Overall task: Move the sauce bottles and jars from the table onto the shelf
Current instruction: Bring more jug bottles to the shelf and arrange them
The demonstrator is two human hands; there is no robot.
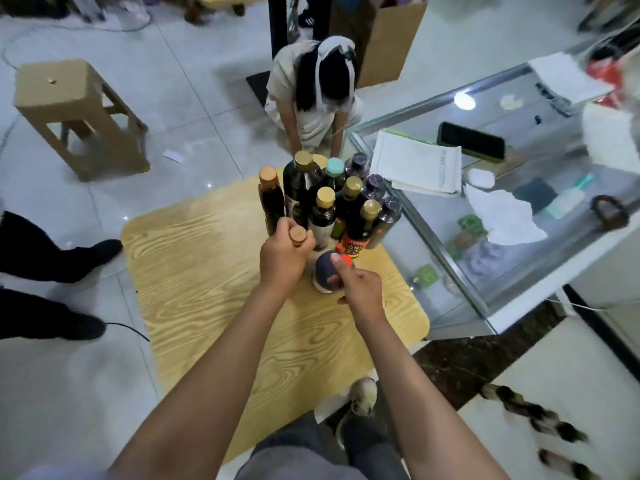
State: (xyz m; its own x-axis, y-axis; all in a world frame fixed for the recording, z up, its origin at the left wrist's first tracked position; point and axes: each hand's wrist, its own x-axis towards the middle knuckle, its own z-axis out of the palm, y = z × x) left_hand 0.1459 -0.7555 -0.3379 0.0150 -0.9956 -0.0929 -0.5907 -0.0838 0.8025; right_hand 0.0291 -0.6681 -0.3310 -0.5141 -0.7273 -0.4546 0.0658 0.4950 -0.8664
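Several dark sauce bottles (325, 199) with gold, orange and teal caps stand clustered at the far end of a low wooden table (214, 271). My left hand (285, 256) grips the neck of a tan-capped bottle (298, 234) at the front of the cluster. My right hand (356, 289) holds a jar with a dark lid (327, 271) just in front of the bottles, thumb on the lid. A red-labelled bottle (353, 247) stands right behind that jar.
A glass display counter (450, 237) with papers, a phone and cloths stands to the right of the table. A person kneels beyond the bottles (311, 95). A cardboard stool (79, 116) is at the far left; another person's legs are at the left edge.
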